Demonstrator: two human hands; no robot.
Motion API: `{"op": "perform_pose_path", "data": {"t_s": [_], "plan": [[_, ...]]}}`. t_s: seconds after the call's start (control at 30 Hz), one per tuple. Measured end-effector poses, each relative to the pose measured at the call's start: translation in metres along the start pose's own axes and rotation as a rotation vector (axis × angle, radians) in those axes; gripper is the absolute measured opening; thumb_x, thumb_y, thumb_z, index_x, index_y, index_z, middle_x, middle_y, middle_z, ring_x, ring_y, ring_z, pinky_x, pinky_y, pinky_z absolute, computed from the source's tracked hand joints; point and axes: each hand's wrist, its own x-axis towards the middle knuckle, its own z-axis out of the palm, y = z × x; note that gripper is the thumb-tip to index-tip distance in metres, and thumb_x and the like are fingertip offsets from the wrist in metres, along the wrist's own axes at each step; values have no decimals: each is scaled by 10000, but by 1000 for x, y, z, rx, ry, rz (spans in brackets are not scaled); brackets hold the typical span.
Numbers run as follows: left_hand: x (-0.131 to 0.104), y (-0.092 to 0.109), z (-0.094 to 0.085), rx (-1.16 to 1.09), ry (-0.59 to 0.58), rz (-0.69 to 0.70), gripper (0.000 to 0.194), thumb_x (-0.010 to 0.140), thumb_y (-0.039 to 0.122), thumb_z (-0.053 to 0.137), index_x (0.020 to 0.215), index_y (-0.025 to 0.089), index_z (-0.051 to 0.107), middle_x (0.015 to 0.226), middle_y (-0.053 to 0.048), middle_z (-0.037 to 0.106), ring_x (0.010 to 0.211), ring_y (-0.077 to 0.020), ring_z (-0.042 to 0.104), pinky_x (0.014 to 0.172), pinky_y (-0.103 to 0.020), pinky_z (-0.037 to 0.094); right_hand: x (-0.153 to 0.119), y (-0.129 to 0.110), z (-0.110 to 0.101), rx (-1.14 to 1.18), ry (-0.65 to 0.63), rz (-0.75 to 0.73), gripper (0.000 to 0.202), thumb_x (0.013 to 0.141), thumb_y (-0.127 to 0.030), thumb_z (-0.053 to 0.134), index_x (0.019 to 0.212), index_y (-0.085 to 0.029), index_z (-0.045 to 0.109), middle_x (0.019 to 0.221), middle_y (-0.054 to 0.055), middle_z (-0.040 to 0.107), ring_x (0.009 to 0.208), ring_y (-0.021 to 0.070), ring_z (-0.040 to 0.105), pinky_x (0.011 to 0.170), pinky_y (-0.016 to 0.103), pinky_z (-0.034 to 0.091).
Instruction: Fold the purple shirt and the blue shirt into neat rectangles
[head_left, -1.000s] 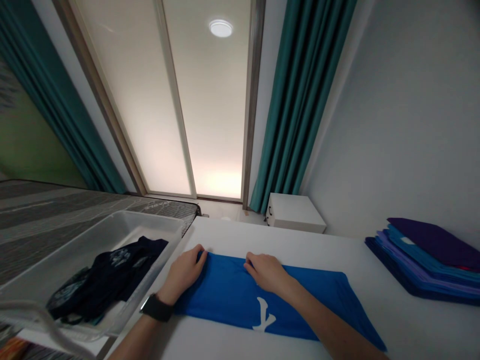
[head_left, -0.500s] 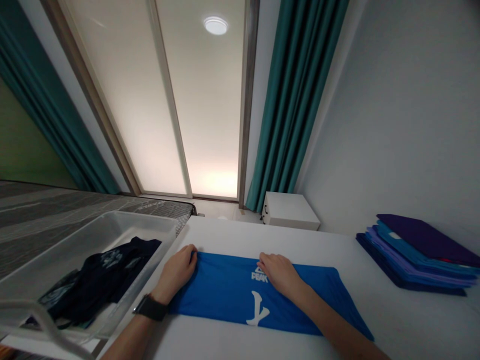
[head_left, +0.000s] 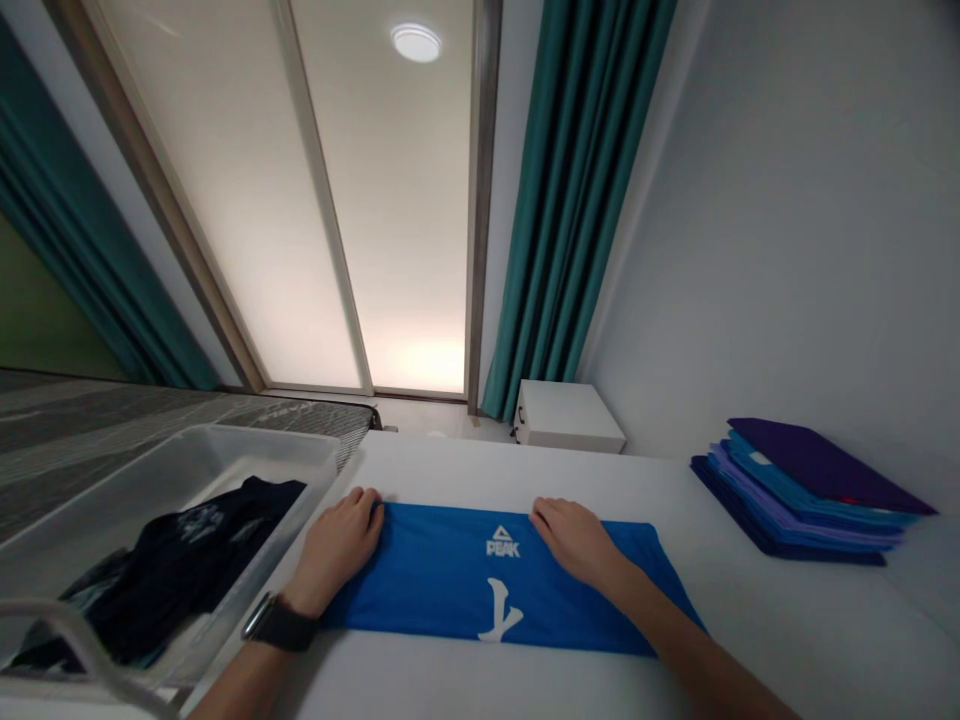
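Note:
A blue sports shirt lies folded into a long strip across the white table, with a white PEAK logo and a white mark on it. My left hand has its fingers curled over the strip's far left corner. A dark watch is on that wrist. Farther right, my right hand grips the far edge just past the logo, fingers bent and fingertips mostly hidden. My right forearm crosses over the right part of the shirt.
At left, a translucent plastic bin holds crumpled dark clothes. A stack of folded clothes, purple on top, sits at the table's right. Beyond the white table stand a small white cabinet and a teal curtain.
My right hand has slid right along the shirt's far edge, uncovering the whole logo. My left hand stays at the left corner. The view has shifted slightly right.

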Motion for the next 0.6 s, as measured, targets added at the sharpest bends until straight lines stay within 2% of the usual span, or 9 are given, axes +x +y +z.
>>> {"op": "perform_pose_path", "data": {"t_s": [0.2, 0.33, 0.47, 0.6], "plan": [[2, -3, 12, 13, 49, 23, 222, 979, 230, 328, 1041, 166, 531, 1037, -95, 610, 958, -231, 634, 809, -325, 462, -22, 41, 12, -11, 74, 31, 291, 1016, -263, 341, 857, -182, 571, 895, 67, 669, 843, 202, 613, 770, 306, 393], [6, -7, 26, 1, 95, 54, 233, 980, 214, 300, 1020, 164, 525, 1012, -100, 600, 931, -230, 623, 828, -342, 462, -31, 57, 27, -16, 145, 26, 297, 1010, -259, 334, 832, -184, 560, 879, 67, 651, 813, 197, 590, 756, 309, 393], [16, -9, 35, -22, 120, 78, 251, 988, 215, 270, 1018, 152, 511, 1001, -112, 591, 932, -240, 612, 847, -364, 459, -30, 65, 33, 20, 182, 17, 301, 1012, -275, 332, 829, -192, 556, 865, 59, 640, 792, 187, 570, 743, 303, 392], [31, -6, 33, -43, 124, 74, 230, 983, 215, 289, 1002, 151, 509, 991, -117, 593, 933, -244, 607, 852, -370, 458, -17, 73, 32, 24, 161, 44, 285, 1009, -282, 344, 843, -192, 556, 885, 64, 641, 831, 195, 575, 768, 305, 396]]}}
